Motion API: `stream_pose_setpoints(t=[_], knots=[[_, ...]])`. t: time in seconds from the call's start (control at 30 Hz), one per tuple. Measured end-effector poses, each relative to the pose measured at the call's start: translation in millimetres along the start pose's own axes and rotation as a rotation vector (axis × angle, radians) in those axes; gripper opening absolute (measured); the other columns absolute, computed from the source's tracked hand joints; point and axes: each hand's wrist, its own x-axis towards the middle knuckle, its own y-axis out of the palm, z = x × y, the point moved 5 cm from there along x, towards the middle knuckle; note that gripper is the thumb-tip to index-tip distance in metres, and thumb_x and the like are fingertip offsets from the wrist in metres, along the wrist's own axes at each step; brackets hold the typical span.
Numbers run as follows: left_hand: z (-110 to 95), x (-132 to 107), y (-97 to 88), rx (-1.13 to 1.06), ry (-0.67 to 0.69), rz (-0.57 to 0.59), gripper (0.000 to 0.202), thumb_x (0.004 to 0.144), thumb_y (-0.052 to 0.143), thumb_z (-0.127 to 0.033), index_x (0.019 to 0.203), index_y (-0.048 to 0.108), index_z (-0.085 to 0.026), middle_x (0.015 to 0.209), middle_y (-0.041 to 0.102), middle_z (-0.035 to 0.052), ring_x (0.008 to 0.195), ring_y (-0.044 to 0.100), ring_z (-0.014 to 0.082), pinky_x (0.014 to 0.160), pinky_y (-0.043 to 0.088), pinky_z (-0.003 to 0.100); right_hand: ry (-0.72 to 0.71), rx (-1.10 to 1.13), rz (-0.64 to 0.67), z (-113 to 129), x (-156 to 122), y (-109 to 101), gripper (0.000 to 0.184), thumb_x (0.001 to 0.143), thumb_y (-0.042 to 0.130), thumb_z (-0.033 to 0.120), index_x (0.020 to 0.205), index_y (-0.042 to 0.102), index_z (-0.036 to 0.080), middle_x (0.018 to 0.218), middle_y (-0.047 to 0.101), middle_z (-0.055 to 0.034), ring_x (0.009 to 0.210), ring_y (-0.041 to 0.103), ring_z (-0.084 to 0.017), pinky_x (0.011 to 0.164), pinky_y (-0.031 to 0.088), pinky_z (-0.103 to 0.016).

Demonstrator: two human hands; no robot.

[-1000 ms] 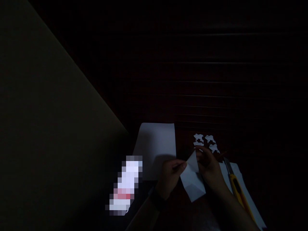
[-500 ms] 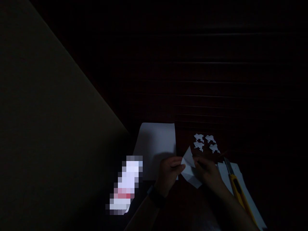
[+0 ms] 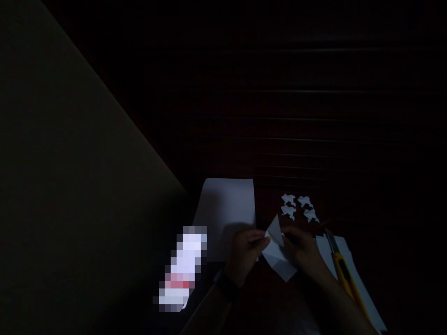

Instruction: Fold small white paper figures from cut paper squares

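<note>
The scene is very dark. A small folded white paper piece [image 3: 277, 253] is pinched between both my hands above a dark table. My left hand [image 3: 246, 256], with a dark band at the wrist, grips the paper's left edge with closed fingers. My right hand [image 3: 303, 251] holds its right side, fingers curled on it. Just beyond my hands lie several small folded white paper figures [image 3: 298, 207] in a cluster.
A white sheet [image 3: 226, 209] lies flat to the left of my hands. A yellow utility knife [image 3: 344, 272] rests on another white sheet [image 3: 363, 288] at the right. A blurred-out bright object [image 3: 183, 267] sits lower left. A large dark slanted surface [image 3: 70, 186] fills the left.
The folded paper has been turned and shifted slightly between my hands; a second ago it hung lower and looked larger. Both hands stay in nearly the same place.
</note>
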Motion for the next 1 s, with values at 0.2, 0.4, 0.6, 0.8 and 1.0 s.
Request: stream_pose_setpoints(t=[0.2, 0.4, 0.6, 0.8, 1.0], knots=[[-1, 0, 1.8, -0.007, 0.011, 0.046, 0.028, 0.068, 0.070, -0.027, 0.092, 0.066, -0.013, 0.084, 0.070, 0.0096, 0.070, 0.064, 0.0192, 0.060, 0.048, 0.025, 0.002, -0.013, -0.007, -2, 0, 4, 0.014, 0.076, 0.057, 0.026, 0.085, 0.066, 0.021, 0.078, 0.067, -0.0025, 0.073, 0.060, -0.021, 0.063, 0.045, -0.029], [-3, 0, 0.3, 0.044, 0.037, -0.010, 0.032, 0.072, 0.066, -0.032, 0.098, 0.066, -0.014, 0.089, 0.070, 0.0099, 0.074, 0.065, 0.0205, 0.058, 0.048, 0.024, 0.004, 0.031, -0.030, -1, 0, 4, 0.011, 0.075, 0.062, 0.029, 0.081, 0.061, 0.020, 0.076, 0.064, -0.0025, 0.071, 0.058, -0.019, 0.065, 0.045, -0.029], [-3, 1, 1.0, 0.089, 0.099, -0.045, 0.032, 0.073, 0.064, -0.030, 0.100, 0.068, -0.013, 0.090, 0.071, 0.0104, 0.078, 0.064, 0.0214, 0.065, 0.049, 0.026, -0.067, 0.104, -0.194, 2, -2, 2, 0.023, 0.069, 0.069, 0.021, 0.080, 0.049, 0.022, 0.077, 0.057, 0.0004, 0.072, 0.054, -0.016, 0.066, 0.043, -0.027], [-3, 2, -0.7, 0.176, 0.112, -0.099, 0.022, 0.074, 0.062, -0.028, 0.087, 0.072, -0.014, 0.087, 0.071, 0.0094, 0.078, 0.064, 0.0216, 0.066, 0.049, 0.026, -0.050, 0.208, -0.125, 3, -2, 8, 0.043, 0.068, 0.069, 0.016, 0.107, 0.052, 0.026, 0.091, 0.062, -0.0013, 0.088, 0.057, -0.020, 0.078, 0.044, -0.031], [-12, 0, 1.3, 0.229, 0.195, -0.108, 0.018, 0.075, 0.063, -0.030, 0.079, 0.071, -0.014, 0.077, 0.070, 0.0068, 0.071, 0.064, 0.0187, 0.062, 0.047, 0.023, 0.103, 0.287, -0.056, -12, -4, 7, 0.019, 0.069, 0.068, 0.017, 0.086, 0.070, 0.023, 0.090, 0.069, -0.0032, 0.086, 0.061, -0.022, 0.078, 0.045, -0.032]])
